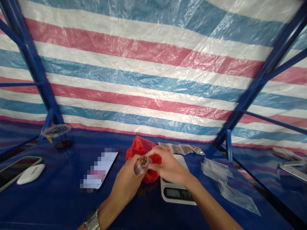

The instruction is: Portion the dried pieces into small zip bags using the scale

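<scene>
Together, the left hand (126, 182) grips a small clear tub (143, 164) of brown bits while the right hand (169, 165) pinches its rim, both above a red plastic bag (141, 156) on the counter (48, 207). Just right lie a digital scale (176, 195) and filled sachets (181, 149). Keeping the tub level over the bag seems wisest, catching stray bits.

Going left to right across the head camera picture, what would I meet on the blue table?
Dark phone, white mouse, phone with blurred screen, left hand holding a clear tub, right hand, clear plastic bags.
</scene>
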`<action>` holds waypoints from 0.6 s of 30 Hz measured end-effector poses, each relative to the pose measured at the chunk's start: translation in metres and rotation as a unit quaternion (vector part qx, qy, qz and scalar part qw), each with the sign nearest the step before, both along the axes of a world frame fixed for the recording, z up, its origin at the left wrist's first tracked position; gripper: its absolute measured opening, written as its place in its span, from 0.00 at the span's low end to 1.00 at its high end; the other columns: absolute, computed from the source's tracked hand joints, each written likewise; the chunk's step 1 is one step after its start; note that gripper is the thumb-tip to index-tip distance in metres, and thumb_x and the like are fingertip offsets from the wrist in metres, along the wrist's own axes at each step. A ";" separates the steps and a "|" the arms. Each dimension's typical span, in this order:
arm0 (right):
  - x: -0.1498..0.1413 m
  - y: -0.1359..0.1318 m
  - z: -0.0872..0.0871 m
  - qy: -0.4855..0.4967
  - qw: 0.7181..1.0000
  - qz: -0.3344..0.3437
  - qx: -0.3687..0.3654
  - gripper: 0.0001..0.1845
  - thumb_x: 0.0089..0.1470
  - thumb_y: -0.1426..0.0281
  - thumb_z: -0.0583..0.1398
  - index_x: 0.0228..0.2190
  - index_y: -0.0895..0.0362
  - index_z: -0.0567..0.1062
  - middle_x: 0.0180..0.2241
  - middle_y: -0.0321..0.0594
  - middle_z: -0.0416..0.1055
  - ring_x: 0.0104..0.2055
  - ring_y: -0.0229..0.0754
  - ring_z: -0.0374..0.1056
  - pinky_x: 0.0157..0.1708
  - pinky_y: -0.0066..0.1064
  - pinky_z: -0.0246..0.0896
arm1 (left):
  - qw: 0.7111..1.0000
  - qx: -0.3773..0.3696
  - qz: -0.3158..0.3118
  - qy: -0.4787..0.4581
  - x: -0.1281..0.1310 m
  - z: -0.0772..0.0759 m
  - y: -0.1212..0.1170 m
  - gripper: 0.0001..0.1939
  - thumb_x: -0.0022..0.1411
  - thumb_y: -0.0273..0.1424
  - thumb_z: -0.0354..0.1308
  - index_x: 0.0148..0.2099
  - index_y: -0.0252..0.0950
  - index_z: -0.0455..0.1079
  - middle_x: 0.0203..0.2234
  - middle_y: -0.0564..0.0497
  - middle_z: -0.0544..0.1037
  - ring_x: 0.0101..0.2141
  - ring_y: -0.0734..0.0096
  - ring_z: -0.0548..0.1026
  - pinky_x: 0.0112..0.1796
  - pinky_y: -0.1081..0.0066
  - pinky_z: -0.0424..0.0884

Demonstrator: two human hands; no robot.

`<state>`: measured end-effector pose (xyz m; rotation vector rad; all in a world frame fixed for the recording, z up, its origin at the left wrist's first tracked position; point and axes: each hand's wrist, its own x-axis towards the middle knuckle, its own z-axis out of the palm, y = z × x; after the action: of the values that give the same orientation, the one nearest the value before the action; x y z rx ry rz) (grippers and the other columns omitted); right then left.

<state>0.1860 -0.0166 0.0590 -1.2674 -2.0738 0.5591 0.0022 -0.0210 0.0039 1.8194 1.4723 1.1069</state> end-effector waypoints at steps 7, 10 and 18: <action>-0.010 -0.011 0.012 -0.121 0.979 0.041 0.160 0.18 0.50 0.86 0.61 0.38 0.55 0.74 0.41 0.38 0.76 0.51 0.46 0.67 0.54 0.42 0.48 | 0.998 -0.022 -0.042 -0.029 0.010 0.000 0.002 0.06 0.63 0.35 0.58 0.42 0.41 0.70 0.35 0.50 0.81 0.36 0.62 0.80 0.37 0.69 0.69; -0.012 -0.008 0.012 -0.156 0.965 0.070 0.201 0.18 0.50 0.87 0.59 0.39 0.55 0.72 0.42 0.40 0.75 0.52 0.46 0.66 0.54 0.41 0.48 | 0.997 -0.008 -0.049 -0.064 0.010 -0.002 0.003 0.05 0.62 0.34 0.58 0.40 0.40 0.69 0.34 0.51 0.80 0.35 0.63 0.79 0.36 0.68 0.70; -0.020 -0.002 0.021 -0.141 0.962 0.092 0.213 0.18 0.54 0.87 0.56 0.39 0.54 0.73 0.44 0.39 0.76 0.51 0.45 0.66 0.53 0.38 0.50 | 0.996 -0.006 -0.032 -0.086 0.003 -0.002 0.004 0.08 0.63 0.36 0.58 0.42 0.39 0.68 0.33 0.52 0.78 0.34 0.63 0.78 0.36 0.68 0.70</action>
<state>0.1665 -0.0184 0.0797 -0.9469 -2.3968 -0.0054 0.0054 -0.0175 0.0015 1.7054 1.3094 1.1895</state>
